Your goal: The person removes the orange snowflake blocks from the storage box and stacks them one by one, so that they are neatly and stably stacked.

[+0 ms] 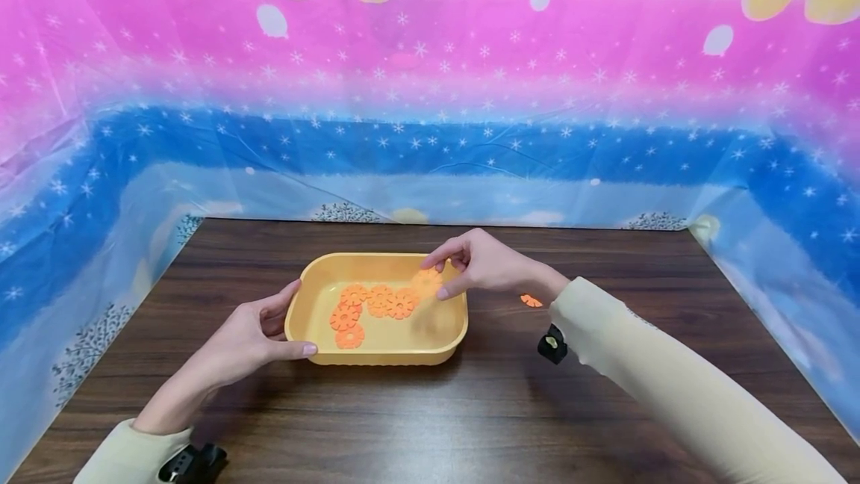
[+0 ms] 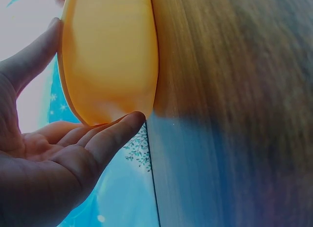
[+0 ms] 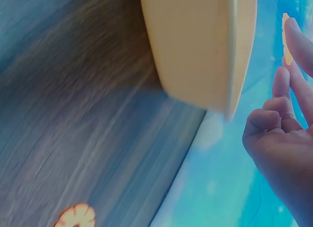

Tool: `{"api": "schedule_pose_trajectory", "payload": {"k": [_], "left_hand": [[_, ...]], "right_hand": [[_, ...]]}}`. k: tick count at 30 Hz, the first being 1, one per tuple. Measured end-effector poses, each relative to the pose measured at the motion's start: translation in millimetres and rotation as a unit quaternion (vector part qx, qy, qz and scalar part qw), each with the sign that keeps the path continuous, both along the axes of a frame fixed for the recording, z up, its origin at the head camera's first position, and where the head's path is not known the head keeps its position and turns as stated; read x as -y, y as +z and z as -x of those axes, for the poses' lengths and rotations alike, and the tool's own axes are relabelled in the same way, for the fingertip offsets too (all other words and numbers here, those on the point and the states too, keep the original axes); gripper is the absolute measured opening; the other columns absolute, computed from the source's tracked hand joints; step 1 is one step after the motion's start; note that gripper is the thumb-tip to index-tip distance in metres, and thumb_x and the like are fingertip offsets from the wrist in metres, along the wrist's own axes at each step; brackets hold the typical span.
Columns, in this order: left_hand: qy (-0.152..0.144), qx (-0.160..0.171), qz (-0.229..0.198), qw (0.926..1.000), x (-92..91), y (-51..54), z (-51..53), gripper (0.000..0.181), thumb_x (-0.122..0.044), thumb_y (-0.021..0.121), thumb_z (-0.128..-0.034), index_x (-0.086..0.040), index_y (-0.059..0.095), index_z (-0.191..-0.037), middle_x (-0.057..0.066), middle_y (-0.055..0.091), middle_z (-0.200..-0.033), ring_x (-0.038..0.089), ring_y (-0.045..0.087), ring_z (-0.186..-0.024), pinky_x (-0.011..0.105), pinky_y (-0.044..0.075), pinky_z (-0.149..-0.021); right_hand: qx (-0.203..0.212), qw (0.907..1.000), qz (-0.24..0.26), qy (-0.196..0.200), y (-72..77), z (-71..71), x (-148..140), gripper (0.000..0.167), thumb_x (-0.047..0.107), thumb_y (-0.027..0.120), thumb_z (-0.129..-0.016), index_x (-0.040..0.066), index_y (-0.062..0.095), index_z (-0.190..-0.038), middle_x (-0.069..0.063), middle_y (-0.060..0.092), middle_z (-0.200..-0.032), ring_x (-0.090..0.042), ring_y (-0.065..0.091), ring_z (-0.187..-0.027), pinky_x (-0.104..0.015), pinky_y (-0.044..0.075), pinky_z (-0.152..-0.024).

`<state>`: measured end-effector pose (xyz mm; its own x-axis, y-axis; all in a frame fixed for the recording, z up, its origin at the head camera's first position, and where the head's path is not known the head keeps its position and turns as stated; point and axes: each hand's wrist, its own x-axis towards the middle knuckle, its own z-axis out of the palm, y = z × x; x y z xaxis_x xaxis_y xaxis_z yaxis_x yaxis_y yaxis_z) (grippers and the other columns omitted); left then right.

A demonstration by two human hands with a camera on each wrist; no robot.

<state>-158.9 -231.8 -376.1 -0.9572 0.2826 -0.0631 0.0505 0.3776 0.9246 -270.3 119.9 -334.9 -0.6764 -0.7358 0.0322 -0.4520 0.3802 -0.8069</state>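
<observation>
A yellow plastic basin with rounded corners stands on the table, several orange flower-shaped discs lying flat in its left and middle part, some overlapping. My left hand holds the basin's left end, thumb on the near rim and fingers against the end wall. Over the basin's right part, my right hand pinches one more orange flower-shaped disc between thumb and fingertip. In the right wrist view that disc shows edge-on, beside the basin's outer wall.
One orange flower-shaped disc lies on the dark wooden table, right of the basin and partly hidden by the right sleeve. A patterned pink and blue cloth hangs around the table's back and sides. Black devices sit at the wrists.
</observation>
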Motion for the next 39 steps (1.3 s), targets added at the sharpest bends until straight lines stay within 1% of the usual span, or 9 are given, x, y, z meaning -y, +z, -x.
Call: {"api": "schedule_pose_trajectory", "payload": {"k": [3,5,8,12,18,21,25,31,39], "left_hand": [[0.003,0.001,0.004,1.0000,0.2,0.0,0.9,0.100,-0.019,0.081,-0.0711,-0.009,0.019,-0.148,0.021,0.029,-0.144,0.034,0.047,-0.117,0.031,0.050,-0.081],[0.003,0.000,0.008,1.0000,0.3,-0.1,1.4,0.100,-0.020,0.081,-0.0710,-0.009,0.019,-0.148,0.021,0.030,-0.144,0.034,0.047,-0.117,0.031,0.050,-0.081],[0.001,-0.002,0.007,1.0000,0.3,-0.2,1.9,0.099,-0.020,0.081,-0.0709,-0.010,0.020,-0.148,0.021,0.030,-0.144,0.034,0.047,-0.117,0.031,0.050,-0.081],[-0.002,-0.002,0.000,1.0000,0.2,-0.4,2.1,0.099,-0.018,0.081,-0.0709,-0.010,0.020,-0.148,0.021,0.030,-0.144,0.034,0.047,-0.117,0.031,0.051,-0.080],[-0.001,0.000,0.004,1.0000,0.4,0.2,1.1,0.099,-0.018,0.081,-0.0714,-0.009,0.020,-0.148,0.022,0.031,-0.143,0.034,0.047,-0.117,0.031,0.050,-0.081],[-0.001,-0.001,0.004,1.0000,0.6,0.3,0.6,0.098,-0.018,0.081,-0.0716,-0.009,0.019,-0.148,0.022,0.031,-0.143,0.034,0.047,-0.117,0.031,0.050,-0.081],[-0.002,-0.001,0.004,1.0000,0.5,0.1,0.5,0.098,-0.018,0.081,-0.0716,-0.009,0.019,-0.148,0.022,0.031,-0.143,0.034,0.047,-0.117,0.031,0.050,-0.081],[-0.001,-0.003,0.012,0.9999,0.3,0.4,1.2,0.099,-0.019,0.081,-0.0713,-0.009,0.019,-0.148,0.022,0.030,-0.144,0.034,0.047,-0.117,0.031,0.050,-0.081],[-0.002,-0.009,0.008,0.9999,0.6,-0.7,1.2,0.099,-0.018,0.081,-0.0711,-0.008,0.020,-0.148,0.021,0.029,-0.145,0.034,0.046,-0.118,0.031,0.050,-0.082]], "right_hand": [[-0.001,0.9999,0.004,-0.015,-0.3,2.0,-11,0.039,0.024,0.082,-0.070,0.023,0.070,-0.107,-0.014,0.043,-0.062,-0.022,0.030,-0.053,-0.026,0.028,-0.049],[0.004,0.9996,0.005,-0.026,-0.8,2.8,-18,0.039,0.023,0.083,-0.069,0.023,0.070,-0.107,-0.017,0.036,-0.060,-0.022,0.030,-0.053,-0.025,0.028,-0.049],[0.005,0.9991,0.002,-0.042,-2.1,3.6,-28,0.038,0.022,0.083,-0.069,0.024,0.070,-0.106,-0.016,0.050,-0.070,-0.022,0.033,-0.055,-0.025,0.028,-0.048],[-0.002,0.9981,-0.005,-0.061,-5.4,3.9,-42,0.037,0.023,0.083,-0.069,0.024,0.070,-0.104,-0.007,0.061,-0.088,-0.024,0.035,-0.058,-0.025,0.029,-0.049],[0.019,0.9963,-0.001,-0.083,-10.2,3.1,-61,0.039,0.026,0.083,-0.069,0.023,0.070,-0.106,-0.005,0.061,-0.093,-0.027,0.037,-0.062,-0.025,0.032,-0.052],[0.018,0.9958,-0.005,-0.090,-12.8,3.3,-68,0.038,0.026,0.082,-0.070,0.023,0.070,-0.106,-0.005,0.061,-0.095,-0.027,0.038,-0.064,-0.026,0.033,-0.055],[0.018,0.9941,-0.016,-0.106,-15.9,2.4,-77,0.037,0.023,0.082,-0.071,0.023,0.070,-0.106,-0.009,0.060,-0.096,-0.026,0.038,-0.064,-0.026,0.033,-0.056],[0.033,0.9911,-0.023,-0.127,-19.2,-0.2,-90,0.039,0.018,0.081,-0.072,0.017,0.069,-0.109,-0.016,0.055,-0.092,-0.031,0.038,-0.065,-0.028,0.033,-0.055],[0.016,0.9888,-0.032,-0.145,-28.4,-1.1,-106,0.040,0.028,0.082,-0.070,0.023,0.069,-0.108,-0.015,0.054,-0.086,-0.025,0.039,-0.062,-0.028,0.033,-0.051]]}}
